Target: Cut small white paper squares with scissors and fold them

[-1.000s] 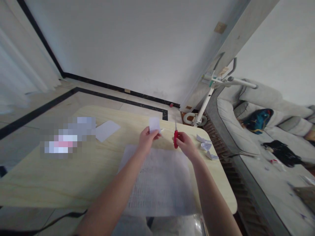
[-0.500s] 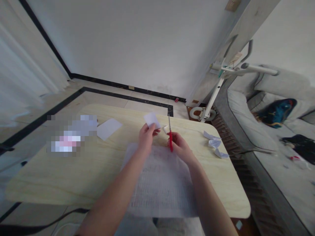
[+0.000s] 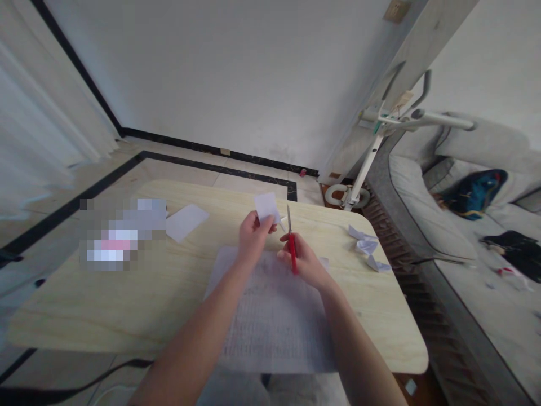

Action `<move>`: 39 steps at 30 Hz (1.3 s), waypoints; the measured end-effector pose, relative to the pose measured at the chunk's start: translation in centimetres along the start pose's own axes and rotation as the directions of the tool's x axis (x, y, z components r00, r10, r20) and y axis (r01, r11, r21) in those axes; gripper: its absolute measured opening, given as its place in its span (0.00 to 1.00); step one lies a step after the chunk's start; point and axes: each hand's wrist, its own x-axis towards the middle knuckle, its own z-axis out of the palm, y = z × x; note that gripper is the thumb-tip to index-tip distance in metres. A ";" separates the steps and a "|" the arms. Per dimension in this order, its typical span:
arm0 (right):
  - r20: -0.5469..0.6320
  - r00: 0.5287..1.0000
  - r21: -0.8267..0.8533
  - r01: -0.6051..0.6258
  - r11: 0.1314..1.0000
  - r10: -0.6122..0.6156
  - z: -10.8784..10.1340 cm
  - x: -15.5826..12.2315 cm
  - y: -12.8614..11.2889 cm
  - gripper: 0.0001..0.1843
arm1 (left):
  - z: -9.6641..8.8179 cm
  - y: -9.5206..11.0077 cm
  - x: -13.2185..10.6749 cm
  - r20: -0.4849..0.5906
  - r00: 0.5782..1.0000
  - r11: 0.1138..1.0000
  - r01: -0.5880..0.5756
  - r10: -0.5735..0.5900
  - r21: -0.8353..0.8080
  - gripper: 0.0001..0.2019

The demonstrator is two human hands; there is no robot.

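Closest to you, under your forearms, a large pale sheet (image 3: 279, 321) with faint rows of marks lies on the wooden worktop (image 3: 127, 307), along its near edge. Just beyond it, your left hand (image 3: 255, 235) pinches a small white paper (image 3: 266, 206) between thumb and fingers, the paper tilted up above the worktop. Your right hand (image 3: 305, 260) is closed around the handles of the red scissors (image 3: 293, 254), whose blades point away from you, beside the paper but apart from it; you cannot tell here whether the blades are slightly parted. A narrow white piece (image 3: 283, 222) shows between your two hands, too small to make out. Off to your right, crumpled paper scraps (image 3: 366, 247) lie near the worktop's side edge; to your left, a flat white sheet (image 3: 187, 222) rests next to a blurred-out patch (image 3: 112, 242). Past the worktop you have a grey sofa (image 3: 416, 192) on the right, with a white exercise machine (image 3: 364, 166) by it, and a pale wall (image 3: 236, 73) ahead.
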 end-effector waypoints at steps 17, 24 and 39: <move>0.107 0.994 -0.139 0.009 0.990 0.006 0.4 -0.6 -0.4 0.18 | 0.3 1.2 -0.6 -0.016 1.000 0.994 -0.021 0.023 0.107 0.06; 0.118 0.993 -0.049 -0.011 0.999 0.016 0.3 -0.7 -1.0 0.17 | 0.3 0.9 -0.6 -0.014 0.999 0.988 -0.045 0.047 0.147 0.06; 0.181 0.983 0.157 -0.015 0.988 -0.014 0.4 -0.5 -0.2 0.21 | 0.0 0.9 -0.6 0.070 0.997 0.995 -0.033 0.027 0.097 0.10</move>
